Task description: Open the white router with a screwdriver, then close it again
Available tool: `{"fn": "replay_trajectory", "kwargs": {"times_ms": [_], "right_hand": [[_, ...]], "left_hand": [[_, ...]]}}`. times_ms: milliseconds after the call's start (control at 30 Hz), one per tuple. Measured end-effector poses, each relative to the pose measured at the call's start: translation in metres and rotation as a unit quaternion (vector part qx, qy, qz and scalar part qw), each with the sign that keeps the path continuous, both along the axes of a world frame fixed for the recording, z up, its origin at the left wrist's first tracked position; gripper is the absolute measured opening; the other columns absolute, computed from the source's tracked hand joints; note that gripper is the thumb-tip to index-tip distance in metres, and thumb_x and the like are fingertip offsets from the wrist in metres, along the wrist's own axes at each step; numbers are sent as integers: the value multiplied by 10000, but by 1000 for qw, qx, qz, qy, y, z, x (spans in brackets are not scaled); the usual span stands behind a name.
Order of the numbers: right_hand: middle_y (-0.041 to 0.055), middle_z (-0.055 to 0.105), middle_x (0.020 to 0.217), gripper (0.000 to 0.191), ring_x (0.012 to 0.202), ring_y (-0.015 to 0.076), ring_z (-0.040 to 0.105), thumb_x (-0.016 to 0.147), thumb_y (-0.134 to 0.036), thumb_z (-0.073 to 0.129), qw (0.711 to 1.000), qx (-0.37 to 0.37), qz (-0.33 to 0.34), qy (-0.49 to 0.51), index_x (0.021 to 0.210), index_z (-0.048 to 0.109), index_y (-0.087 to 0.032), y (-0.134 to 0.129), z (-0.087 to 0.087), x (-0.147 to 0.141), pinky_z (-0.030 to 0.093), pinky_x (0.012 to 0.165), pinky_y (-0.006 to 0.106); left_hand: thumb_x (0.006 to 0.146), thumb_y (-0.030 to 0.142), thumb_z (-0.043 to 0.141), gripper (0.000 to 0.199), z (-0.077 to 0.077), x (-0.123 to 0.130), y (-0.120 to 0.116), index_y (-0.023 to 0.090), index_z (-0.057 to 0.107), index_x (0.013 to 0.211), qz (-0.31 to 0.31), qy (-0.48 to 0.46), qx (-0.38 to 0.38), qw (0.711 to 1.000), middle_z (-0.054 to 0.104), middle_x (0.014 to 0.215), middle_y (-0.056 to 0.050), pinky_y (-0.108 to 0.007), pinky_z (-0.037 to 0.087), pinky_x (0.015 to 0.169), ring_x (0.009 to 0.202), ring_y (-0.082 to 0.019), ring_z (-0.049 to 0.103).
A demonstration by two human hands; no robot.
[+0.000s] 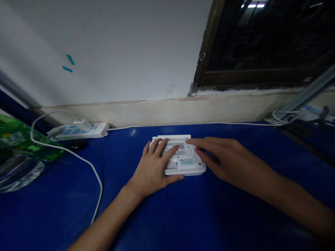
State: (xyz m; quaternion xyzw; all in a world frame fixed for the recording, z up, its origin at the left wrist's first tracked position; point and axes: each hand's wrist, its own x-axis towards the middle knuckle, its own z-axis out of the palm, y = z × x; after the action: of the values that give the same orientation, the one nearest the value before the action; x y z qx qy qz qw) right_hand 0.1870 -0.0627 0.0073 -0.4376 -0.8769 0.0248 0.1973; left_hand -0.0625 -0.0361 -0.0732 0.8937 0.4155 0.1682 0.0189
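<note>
A white plastic device [192,170] with vent holes and printed labels lies flat on the blue tabletop [167,216]. My left hand [154,164] rests over its left part, fingers spread across the labelled face and the thumb along the near edge. At the device's right side is my right hand [222,157], its index fingertip at the upper right of the face and its thumb close to the right edge. Whether anything small is between the right fingers is hidden.
A white power strip [101,130] with a plug and a white cable [90,163] is at the left. Beside it are a green bottle [26,137], a clear glass dish [23,174] and a black object [77,144]. More cables [278,120] lie at the back right by a metal post.
</note>
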Motion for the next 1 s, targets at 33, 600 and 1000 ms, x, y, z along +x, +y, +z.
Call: {"fn": "replay_trajectory", "kwargs": {"times_ms": [33,600,1000], "right_hand": [[47,737,1180,461,978,224,725,962,-160,531,1000,1,2,4,1404,564,-289,0,0,0,582,824,362],[86,721,1167,425,911,277,739,994,-275,552,999,8,-11,-44,1415,493,-285,-2,-9,5,621,747,428],[43,739,1155,571,893,199,765,949,-182,647,989,-23,-24,141,1460,438,-329,-8,-38,14,650,811,334]], "left_hand": [[819,822,581,919,0,0,0,298,415,1556,1,0,0,1000,396,1598,-157,-686,269,1175,1455,-430,351],[824,837,553,910,2,0,-1,298,427,1547,0,0,4,1000,402,1594,-155,-681,280,1174,1450,-420,364],[825,821,575,917,3,2,0,281,430,1551,4,18,-3,1000,390,1603,-163,-678,272,1178,1454,-428,354]]}}
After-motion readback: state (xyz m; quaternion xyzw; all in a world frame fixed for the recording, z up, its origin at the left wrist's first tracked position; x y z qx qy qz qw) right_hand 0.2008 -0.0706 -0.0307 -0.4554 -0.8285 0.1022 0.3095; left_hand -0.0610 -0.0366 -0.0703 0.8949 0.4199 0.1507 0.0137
